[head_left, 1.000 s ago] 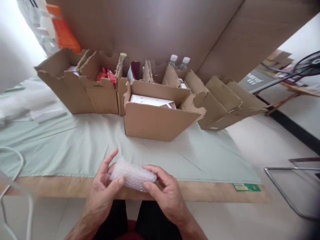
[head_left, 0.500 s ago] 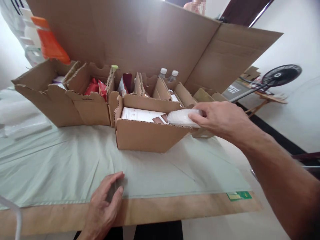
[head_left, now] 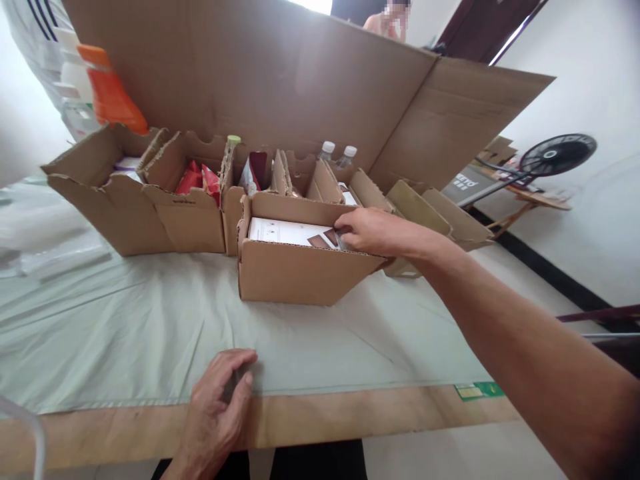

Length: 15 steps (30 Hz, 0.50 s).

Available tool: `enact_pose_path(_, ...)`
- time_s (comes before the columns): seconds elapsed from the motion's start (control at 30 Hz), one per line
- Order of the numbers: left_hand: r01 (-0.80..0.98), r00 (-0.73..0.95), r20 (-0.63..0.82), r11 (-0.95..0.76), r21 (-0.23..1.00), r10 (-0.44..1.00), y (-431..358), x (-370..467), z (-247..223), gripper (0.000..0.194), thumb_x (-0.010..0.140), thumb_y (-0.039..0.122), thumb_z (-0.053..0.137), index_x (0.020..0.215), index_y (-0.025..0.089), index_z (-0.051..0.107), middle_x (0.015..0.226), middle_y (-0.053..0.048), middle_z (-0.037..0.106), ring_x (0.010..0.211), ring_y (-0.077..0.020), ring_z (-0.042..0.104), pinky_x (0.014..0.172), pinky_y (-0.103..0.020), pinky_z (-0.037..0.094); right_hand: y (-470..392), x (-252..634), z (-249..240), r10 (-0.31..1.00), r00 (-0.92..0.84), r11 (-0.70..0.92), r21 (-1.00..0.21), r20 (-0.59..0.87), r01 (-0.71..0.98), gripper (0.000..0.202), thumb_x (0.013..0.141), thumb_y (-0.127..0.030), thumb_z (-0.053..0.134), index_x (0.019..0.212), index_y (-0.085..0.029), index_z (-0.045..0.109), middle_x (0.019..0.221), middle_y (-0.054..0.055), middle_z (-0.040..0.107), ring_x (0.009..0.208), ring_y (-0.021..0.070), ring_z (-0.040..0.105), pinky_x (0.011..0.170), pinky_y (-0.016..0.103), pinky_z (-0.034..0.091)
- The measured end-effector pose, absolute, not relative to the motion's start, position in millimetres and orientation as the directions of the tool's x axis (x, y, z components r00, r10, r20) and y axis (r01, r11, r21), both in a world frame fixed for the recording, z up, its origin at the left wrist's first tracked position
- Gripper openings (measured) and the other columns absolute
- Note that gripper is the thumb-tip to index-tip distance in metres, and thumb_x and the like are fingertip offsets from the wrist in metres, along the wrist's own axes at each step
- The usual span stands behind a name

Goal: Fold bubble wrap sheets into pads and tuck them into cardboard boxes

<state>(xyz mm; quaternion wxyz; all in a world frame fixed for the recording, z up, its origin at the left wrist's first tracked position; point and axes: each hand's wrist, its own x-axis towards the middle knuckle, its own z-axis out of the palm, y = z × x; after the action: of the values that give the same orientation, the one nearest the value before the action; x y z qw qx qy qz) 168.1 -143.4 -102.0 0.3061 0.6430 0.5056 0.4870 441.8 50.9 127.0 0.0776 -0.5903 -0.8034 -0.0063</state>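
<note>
A cut-down cardboard bin [head_left: 295, 273] stands on the green cloth, holding a white carton [head_left: 287, 231] with brown shapes at one end. My right hand [head_left: 373, 231] reaches into the bin's right part, fingers bent beside that carton's end. A little clear plastic [head_left: 342, 241] shows at the fingertips; the rest of the bubble-wrapped packet is hidden under the hand. Closer to me, my left hand [head_left: 220, 397] hovers or rests at the cloth's front edge, its thumb and fingers apart with nothing between them.
Behind stands a row of cardboard bins [head_left: 187, 217] with red packets [head_left: 193, 179] and other goods. A tall cardboard panel [head_left: 280, 80] backs them. An orange bottle [head_left: 113, 93] and clear plastic bags [head_left: 60, 227] are at left. Beyond are a fan [head_left: 557, 155] and another person [head_left: 385, 25].
My right hand has moved left and into the bin, and now covers the bubble-wrapped packet that showed in its fingers. My left hand keeps its pose; the view has shifted slightly.
</note>
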Motion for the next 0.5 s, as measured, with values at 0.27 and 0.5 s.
enact_pose_path(0.27, 0.378, -0.145, 0.213, -0.145, 0.914, 0.966, -142.8, 181.8, -82.7, 0.053, 0.097, 0.035, 0.06, 0.148, 0.028, 0.051, 0.151, -0.012, 0.056, 0.135, -0.0308, 0.058, 0.111, -0.053, 0.051, -61.9, 493.1, 76.8, 0.676, 0.197, 0.264, -0.483, 0.71, 0.835, 0.02, 0.091, -0.031, 0.065, 0.106, -0.023, 0.074, 0.113, 0.009, 0.078, 0.097, 0.0234, 0.073, 0.082, 0.039, 0.059)
enact_pose_path(0.5, 0.138, -0.295, 0.279, -0.248, 0.959, 0.914, -35.6, 198.2, -26.3, 0.092, 0.084, 0.046, 0.078, 0.161, 0.031, 0.03, 0.169, -0.011, 0.033, 0.156, -0.0338, 0.032, 0.126, -0.056, 0.029, -27.7, 465.0, -2.2, 0.946, 0.144, 0.191, -0.857, 0.291, 0.479, 0.07, 0.075, -0.06, 0.076, 0.13, -0.02, 0.06, 0.128, 0.015, 0.072, 0.11, 0.0314, 0.07, 0.091, 0.049, 0.059)
